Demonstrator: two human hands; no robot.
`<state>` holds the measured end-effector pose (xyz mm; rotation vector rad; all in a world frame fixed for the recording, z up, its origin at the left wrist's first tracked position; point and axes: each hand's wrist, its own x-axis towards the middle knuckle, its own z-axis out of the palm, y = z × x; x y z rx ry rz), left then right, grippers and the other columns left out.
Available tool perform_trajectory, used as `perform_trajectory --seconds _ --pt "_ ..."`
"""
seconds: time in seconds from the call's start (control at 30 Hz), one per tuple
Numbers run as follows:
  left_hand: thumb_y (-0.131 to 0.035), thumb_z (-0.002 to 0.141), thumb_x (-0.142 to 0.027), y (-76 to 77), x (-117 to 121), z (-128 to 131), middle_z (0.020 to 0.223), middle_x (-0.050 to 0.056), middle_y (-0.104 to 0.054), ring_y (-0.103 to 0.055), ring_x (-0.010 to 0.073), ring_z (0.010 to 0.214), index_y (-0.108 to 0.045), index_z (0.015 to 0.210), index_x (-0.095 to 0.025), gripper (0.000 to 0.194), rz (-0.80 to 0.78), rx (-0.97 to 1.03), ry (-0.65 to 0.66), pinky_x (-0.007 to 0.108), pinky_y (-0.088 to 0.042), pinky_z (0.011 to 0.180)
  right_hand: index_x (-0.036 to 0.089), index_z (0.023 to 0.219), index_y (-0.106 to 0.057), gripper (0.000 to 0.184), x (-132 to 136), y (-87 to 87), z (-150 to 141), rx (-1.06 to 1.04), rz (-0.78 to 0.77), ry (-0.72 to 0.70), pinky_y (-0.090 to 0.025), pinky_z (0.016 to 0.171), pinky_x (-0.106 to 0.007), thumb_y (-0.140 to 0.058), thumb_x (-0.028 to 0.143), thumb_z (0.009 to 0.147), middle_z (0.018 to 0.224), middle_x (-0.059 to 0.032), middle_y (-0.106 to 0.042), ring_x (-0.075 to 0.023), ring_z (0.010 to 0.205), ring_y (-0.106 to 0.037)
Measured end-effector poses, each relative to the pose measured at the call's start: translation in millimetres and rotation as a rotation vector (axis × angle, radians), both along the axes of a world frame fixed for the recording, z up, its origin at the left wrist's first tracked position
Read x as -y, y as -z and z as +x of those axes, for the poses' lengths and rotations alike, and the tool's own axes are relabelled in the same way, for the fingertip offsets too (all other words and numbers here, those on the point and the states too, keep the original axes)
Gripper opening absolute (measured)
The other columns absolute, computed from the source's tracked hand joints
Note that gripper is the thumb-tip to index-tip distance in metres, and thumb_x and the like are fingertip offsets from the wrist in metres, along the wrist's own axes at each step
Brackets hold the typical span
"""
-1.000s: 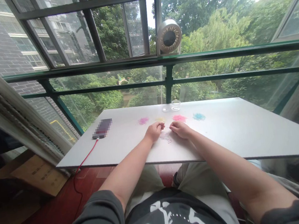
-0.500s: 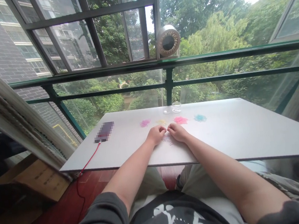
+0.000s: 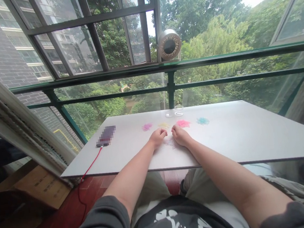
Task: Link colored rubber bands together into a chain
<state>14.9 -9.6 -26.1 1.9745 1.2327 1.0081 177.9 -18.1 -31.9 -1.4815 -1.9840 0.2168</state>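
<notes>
My left hand (image 3: 158,138) hovers over the middle of the white table, fingers curled and pinched together. Facing it, a small gap away, my right hand (image 3: 181,135) is closed the same way. Whatever either hand holds is too small to make out. Between the wrists lies a small, pale purplish pile (image 3: 170,143) of thin loop-like pieces, partly covered by the hands. Just beyond the fingers sit a yellow pile (image 3: 163,126) and a pink pile (image 3: 183,123). A purple pile (image 3: 147,127) lies to the left, a teal pile (image 3: 202,120) to the right.
Clear round containers (image 3: 178,111) stand at the far edge of the white table (image 3: 242,136). On the left lies a blurred phone-like device (image 3: 106,136) with a red cable (image 3: 91,162) running over the edge. A green railing (image 3: 109,75) and windows are behind.
My two hands have moved slightly apart, widening the gap between the fingertips. The view has shifted a little; the piles look unchanged.
</notes>
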Motion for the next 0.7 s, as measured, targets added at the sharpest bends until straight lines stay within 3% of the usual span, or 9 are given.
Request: perform_trajectory --seconds 0.3,0.7 --pt "-0.049 0.077 -0.036 -1.8 3.1 0.1 0.074 0.001 -0.065 -0.056 0.0129 0.068 -0.062 0.076 -0.015 0.024 0.023 -0.126 -0.017 0.023 -0.042 0.064 0.02 0.092 -0.048 0.016 9.7 -2.8 -3.6 0.078 0.002 -0.046 -0.032 0.06 -0.026 -0.035 0.027 0.088 0.076 -0.0056 -0.062 -0.0186 0.068 -0.053" --pt "-0.047 0.078 -0.03 -7.9 8.9 -0.3 0.072 0.001 -0.063 -0.054 0.0129 0.066 -0.06 0.077 -0.016 0.019 0.052 -0.215 -0.008 0.023 -0.042 0.063 0.019 0.091 -0.048 0.015 5.0 -1.8 -2.8 0.072 0.021 -0.02 -0.032 0.06 -0.026 -0.035 0.025 0.088 0.079 -0.0066 -0.062 -0.0189 0.071 -0.054"
